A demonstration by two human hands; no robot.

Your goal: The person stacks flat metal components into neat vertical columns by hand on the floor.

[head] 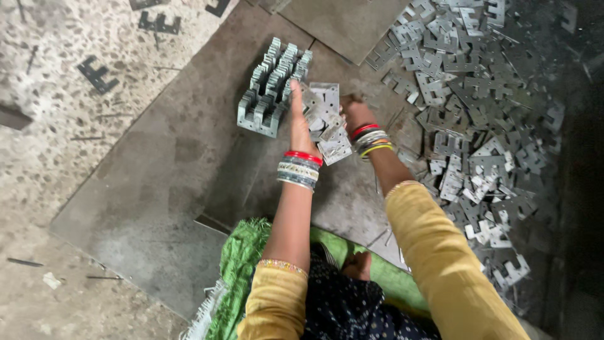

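Note:
Both hands hold a small bundle of flat grey metal brackets [327, 123] between them, just above a large steel sheet [163, 182]. My left hand [299, 123] presses flat against the bundle's left side, fingers straight. On the right side my right hand [355, 113] grips the same bundle; its fingers are partly hidden behind the plates. Directly left of the bundle, a neat upright row of stacked brackets [270, 88] stands on the sheet, close to my left fingertips.
A big loose heap of the same notched metal brackets [478, 107] covers the floor on the right. A second steel sheet [346, 22] lies at the top. A few dark brackets [96, 74] sit on the speckled floor at left. Green cloth [245, 264] covers my lap.

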